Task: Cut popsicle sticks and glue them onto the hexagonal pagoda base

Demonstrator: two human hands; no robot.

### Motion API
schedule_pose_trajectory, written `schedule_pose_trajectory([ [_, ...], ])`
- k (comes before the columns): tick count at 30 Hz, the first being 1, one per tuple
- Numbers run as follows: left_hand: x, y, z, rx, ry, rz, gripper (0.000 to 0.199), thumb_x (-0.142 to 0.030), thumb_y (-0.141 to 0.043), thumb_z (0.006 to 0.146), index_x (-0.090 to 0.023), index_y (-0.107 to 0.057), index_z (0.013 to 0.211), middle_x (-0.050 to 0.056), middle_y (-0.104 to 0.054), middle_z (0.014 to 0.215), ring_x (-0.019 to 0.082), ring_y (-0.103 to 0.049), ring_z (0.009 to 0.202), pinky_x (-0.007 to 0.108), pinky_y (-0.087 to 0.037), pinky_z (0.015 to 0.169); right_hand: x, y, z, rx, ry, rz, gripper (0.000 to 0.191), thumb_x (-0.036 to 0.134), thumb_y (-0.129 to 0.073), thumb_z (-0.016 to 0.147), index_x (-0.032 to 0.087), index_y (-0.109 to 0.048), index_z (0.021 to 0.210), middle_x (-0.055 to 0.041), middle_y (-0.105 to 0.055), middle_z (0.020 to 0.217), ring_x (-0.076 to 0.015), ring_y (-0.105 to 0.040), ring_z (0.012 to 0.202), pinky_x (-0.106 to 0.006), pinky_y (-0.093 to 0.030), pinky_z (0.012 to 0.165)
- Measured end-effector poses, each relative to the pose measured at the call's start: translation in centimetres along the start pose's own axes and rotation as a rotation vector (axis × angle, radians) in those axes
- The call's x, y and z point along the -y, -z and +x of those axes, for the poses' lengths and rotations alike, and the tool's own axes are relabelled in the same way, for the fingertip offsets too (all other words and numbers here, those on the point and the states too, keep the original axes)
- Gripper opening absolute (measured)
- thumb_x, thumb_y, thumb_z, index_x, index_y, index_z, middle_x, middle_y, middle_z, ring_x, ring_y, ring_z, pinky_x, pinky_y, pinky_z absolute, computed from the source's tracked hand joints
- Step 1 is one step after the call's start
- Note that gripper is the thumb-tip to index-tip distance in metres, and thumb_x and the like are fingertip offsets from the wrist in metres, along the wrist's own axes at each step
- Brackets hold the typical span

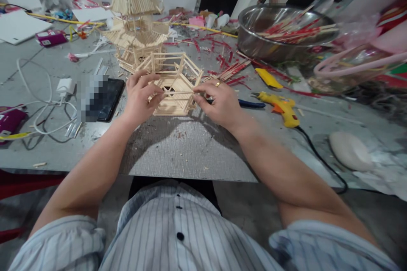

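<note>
Between my two hands a thin wooden stick (178, 92) runs level across the near side of a hexagonal frame (173, 109) built of wooden sticks. My left hand (142, 95) pinches the stick's left end between thumb and fingers. At its right end my right hand (219, 100), with a ring on one finger, pinches it the same way. Whether the stick touches the frame I cannot tell. Just behind the frame stands a tiered stick pagoda (136, 29) with a pointed roof.
A yellow glue gun (280, 106) with a black cord lies right of my hands, near blue-handled pliers (251, 104). A metal basin (254, 46) holds red-wrapped sticks. To the left are a phone (111, 99) and a white charger (65, 88). Red scraps litter the table's back.
</note>
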State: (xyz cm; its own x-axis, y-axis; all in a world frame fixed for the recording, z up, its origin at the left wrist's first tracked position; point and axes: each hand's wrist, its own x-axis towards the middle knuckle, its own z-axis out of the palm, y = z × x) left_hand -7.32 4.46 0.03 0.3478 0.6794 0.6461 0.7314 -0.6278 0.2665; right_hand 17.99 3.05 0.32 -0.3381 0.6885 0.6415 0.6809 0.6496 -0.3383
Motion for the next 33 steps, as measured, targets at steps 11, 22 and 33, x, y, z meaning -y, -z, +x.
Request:
schedule_pose_trajectory([
  [11,0.0,-0.1,-0.1,-0.005,0.016,-0.019,0.013,-0.038,-0.063,0.088,-0.026,-0.063,0.084,0.003,-0.065,0.121,0.032,-0.044,0.13,0.054,-0.028,0.112,0.8,-0.1,0.4,-0.038,-0.078,0.054,0.009,0.028,-0.059,0.081,0.023,-0.066,0.083,-0.0065,-0.07,0.085,-0.0224,-0.064,0.082,-0.039,-0.049,0.076],
  [22,-0.4,0.0,-0.1,-0.003,0.045,0.005,0.009,-0.036,-0.064,0.086,-0.027,-0.065,0.085,0.002,-0.065,0.121,0.031,-0.043,0.13,0.054,-0.029,0.112,1.1,-0.1,0.3,-0.036,-0.116,0.096,0.008,0.029,-0.059,0.081,0.024,-0.065,0.082,-0.0065,-0.07,0.085,-0.0234,-0.064,0.083,-0.04,-0.049,0.075],
  [33,0.0,0.1,-0.1,-0.001,0.024,-0.002,0.013,-0.04,-0.066,0.086,-0.027,-0.064,0.085,0.001,-0.065,0.122,0.031,-0.044,0.13,0.053,-0.029,0.112,1.4,0.1,0.6,-0.046,-0.105,0.037,0.006,0.026,-0.06,0.08,0.025,-0.064,0.077,-0.0051,-0.07,0.081,-0.0224,-0.064,0.08,-0.039,-0.049,0.075],
])
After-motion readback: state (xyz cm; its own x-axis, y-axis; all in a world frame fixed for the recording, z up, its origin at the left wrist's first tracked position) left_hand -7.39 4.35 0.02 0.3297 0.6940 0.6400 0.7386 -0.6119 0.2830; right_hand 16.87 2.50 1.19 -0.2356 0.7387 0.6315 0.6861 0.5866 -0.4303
